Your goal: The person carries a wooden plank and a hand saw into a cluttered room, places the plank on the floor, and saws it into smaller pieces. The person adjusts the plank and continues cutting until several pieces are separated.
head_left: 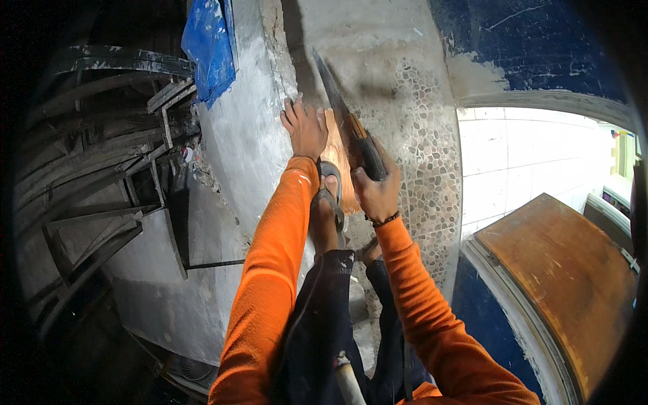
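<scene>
My right hand (379, 187) is closed round the dark handle of a handsaw (335, 91). The saw's narrow grey blade points away and slightly left, beside the right edge of a reddish-brown wooden board (339, 162). Whether its teeth touch the board cannot be made out. My left hand (308, 129) lies with spread fingers at the board's left side, its fingertips over the pale concrete ledge (253, 128). My foot in a dark sandal (331, 177) presses on the board, which is partly hidden by the foot and left hand.
Dark stacked metal frames (128, 169) fill the left side beyond the ledge. A blue plastic sheet (208, 50) hangs at upper left. Pebble-patterned flooring (425, 182) runs right of the saw. A brown wooden panel (560, 270) stands at lower right, near white tiles (520, 155).
</scene>
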Demonstrator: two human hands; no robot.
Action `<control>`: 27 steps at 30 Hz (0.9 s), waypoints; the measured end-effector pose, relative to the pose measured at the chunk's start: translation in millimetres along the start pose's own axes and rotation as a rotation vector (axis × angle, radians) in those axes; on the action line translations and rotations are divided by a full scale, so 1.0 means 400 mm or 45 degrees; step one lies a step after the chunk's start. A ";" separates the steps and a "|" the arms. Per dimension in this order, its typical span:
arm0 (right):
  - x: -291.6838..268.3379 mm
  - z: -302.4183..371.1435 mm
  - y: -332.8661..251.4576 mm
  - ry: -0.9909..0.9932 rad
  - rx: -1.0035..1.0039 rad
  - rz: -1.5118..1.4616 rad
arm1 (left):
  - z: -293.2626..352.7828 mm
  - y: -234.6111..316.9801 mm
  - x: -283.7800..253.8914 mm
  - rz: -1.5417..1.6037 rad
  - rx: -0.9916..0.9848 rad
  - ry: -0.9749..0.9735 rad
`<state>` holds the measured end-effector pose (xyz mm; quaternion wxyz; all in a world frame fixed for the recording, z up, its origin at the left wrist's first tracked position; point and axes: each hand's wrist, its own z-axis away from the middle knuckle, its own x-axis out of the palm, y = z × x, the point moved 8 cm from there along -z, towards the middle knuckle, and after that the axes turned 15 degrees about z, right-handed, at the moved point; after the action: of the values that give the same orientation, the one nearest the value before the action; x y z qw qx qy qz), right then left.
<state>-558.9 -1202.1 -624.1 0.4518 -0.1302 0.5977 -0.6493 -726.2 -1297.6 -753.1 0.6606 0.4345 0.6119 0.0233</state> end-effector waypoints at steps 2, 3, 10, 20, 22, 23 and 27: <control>-0.008 -0.016 0.019 -0.044 0.079 -0.103 | -0.004 -0.001 -0.007 -0.042 -0.043 0.061; -0.006 -0.018 0.012 -0.074 0.076 -0.067 | 0.002 -0.004 -0.008 -0.064 -0.071 0.083; 0.025 0.008 -0.016 0.014 0.030 -0.118 | -0.006 -0.014 -0.022 -0.003 -0.108 0.068; 0.059 -0.042 -0.043 -0.120 0.165 0.021 | -0.032 -0.028 0.004 -0.055 -0.344 -0.055; 0.076 -0.035 -0.055 -0.063 0.155 -0.004 | -0.047 -0.013 0.000 0.020 -0.473 0.075; 0.081 -0.030 -0.061 -0.033 0.149 -0.015 | -0.051 -0.007 0.002 -0.002 -0.466 0.063; 0.065 0.066 -0.158 -0.012 -0.072 0.366 | -0.040 -0.027 -0.005 -0.004 -0.401 0.103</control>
<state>-581.9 -1246.8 -570.4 0.5390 -0.0591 0.6261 -0.5603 -745.6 -1296.7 -756.0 0.6953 0.3232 0.6274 0.1356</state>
